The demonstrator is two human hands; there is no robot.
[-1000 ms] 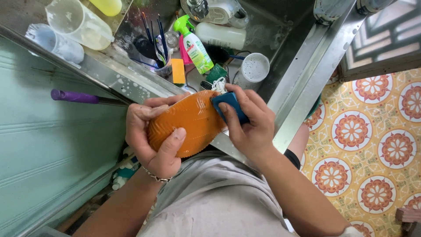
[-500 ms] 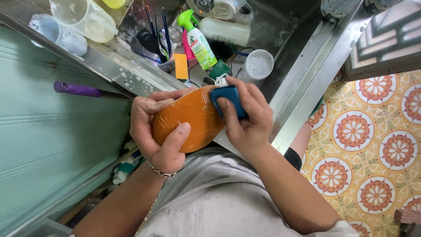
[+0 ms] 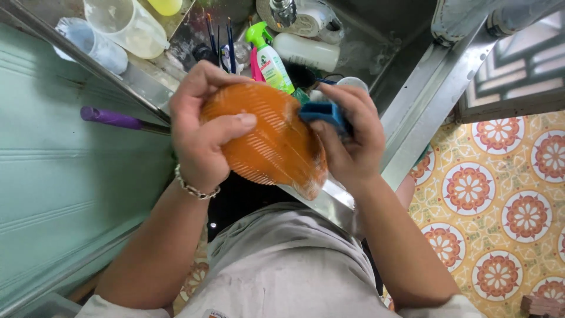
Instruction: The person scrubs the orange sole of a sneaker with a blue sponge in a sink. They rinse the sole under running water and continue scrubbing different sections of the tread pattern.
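Gripping the orange ribbed strainer [image 3: 268, 141] from its left side, the left hand [image 3: 203, 126] has its fingers curled over the rim and the thumb pressed flat across the ridged outer face. The right hand [image 3: 353, 138] has its fingers closed around a blue scrubbing pad [image 3: 323, 112], which touches the strainer's upper right edge. Half a second ago the pad sat lower and more toward the middle of the orange surface; now it rides at the rim, and the strainer has been tipped so more of its ribbed back faces the camera (a thin soapy film shows near its lower edge). That shift suggests the scrubbing has worked outward to the rim.

The strainer is held in the air over the front edge of the steel sink [image 3: 412, 112], not resting on it. Behind it stand a green-capped spray bottle [image 3: 271, 59] and a white bottle [image 3: 306, 52] lying in the basin; a purple handle [image 3: 109, 116] juts out along the sink's left edge.

The strainer's inner side is hidden, most of the pad is covered by fingers, and the tap at the top is cut off.
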